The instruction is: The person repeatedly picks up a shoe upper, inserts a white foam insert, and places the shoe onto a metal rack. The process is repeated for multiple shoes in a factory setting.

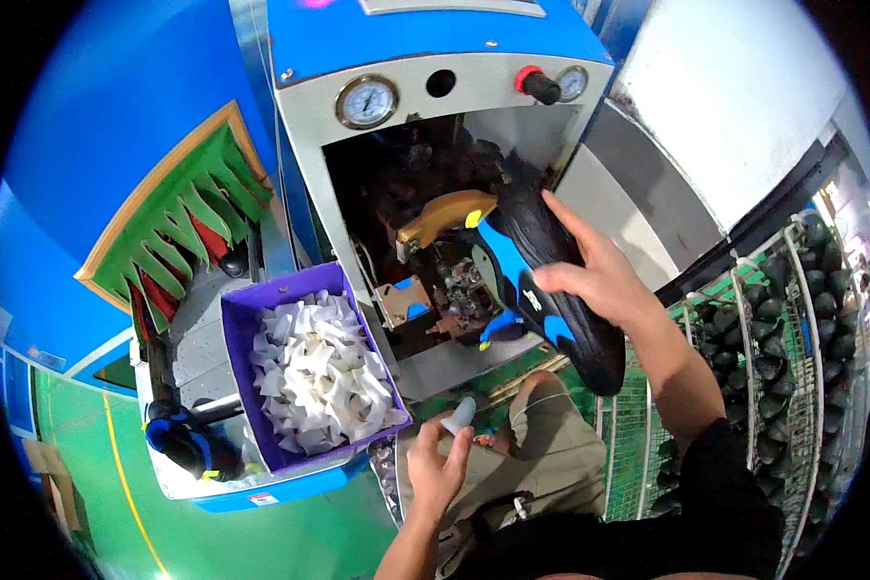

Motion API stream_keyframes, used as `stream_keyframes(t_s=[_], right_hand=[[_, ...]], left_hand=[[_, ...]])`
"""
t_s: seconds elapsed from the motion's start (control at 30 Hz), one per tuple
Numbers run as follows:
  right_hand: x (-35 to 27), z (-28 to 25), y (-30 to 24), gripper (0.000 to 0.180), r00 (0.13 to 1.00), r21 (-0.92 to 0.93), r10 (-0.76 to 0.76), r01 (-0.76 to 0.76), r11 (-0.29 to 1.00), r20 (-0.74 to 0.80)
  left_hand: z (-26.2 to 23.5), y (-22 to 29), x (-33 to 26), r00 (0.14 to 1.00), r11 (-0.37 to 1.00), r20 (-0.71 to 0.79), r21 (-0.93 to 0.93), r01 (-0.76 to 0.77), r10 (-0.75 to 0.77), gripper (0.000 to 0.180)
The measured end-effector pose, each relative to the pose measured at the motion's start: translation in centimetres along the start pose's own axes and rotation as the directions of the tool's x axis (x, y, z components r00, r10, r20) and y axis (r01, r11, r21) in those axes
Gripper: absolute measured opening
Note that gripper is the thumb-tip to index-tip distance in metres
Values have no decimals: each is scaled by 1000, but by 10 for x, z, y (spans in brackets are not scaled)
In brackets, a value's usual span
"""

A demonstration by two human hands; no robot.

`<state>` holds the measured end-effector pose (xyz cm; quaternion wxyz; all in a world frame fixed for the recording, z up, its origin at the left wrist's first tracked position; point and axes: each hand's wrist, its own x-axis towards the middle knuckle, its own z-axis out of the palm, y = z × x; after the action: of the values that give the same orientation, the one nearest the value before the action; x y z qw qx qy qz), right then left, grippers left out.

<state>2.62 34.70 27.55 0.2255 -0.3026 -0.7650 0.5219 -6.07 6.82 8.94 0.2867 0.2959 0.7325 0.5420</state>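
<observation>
Head view, shoe: a black and blue shoe (549, 290) is held upside down at the open front of the blue and grey machine (425, 58), beside a brass-coloured form (447, 215).
Right hand: the right hand (599, 275) is closed around the shoe's sole.
Left hand: the left hand (438, 462) is pinched on a small pale piece (460, 416), low near the knee.
Bin: a purple bin (261, 302) of white cut pieces is set left of the opening.
Rack: dark shoe lasts (793, 319) are hung on a wire rack at right.
</observation>
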Motion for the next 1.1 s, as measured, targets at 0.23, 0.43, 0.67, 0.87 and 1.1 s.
stream_keyframes(t_s=[0.23, 0.43, 0.67, 0.87, 1.1], right_hand=[[69, 39, -16, 106, 991, -724, 67, 37, 688, 115], [78, 24, -19, 103, 990, -505, 91, -24, 863, 109], [32, 40, 32, 106, 974, -280, 106, -47, 959, 202], [-12, 15, 112, 93, 991, 257, 53, -83, 963, 120], [-87, 72, 93, 66, 904, 920, 239, -384, 84, 355]], left_hand=[[0, -18, 2, 989, 993, 91, 37, 110, -113, 42], [-39, -4, 7, 988, 996, -124, 13, -94, 94, 38], [-132, 11, 38, 715, 675, -525, 731, 101, 462, 45], [-71, 49, 13, 927, 927, -225, 300, -226, 299, 71], [27, 60, -16, 981, 955, -41, -224, -196, 192, 37]])
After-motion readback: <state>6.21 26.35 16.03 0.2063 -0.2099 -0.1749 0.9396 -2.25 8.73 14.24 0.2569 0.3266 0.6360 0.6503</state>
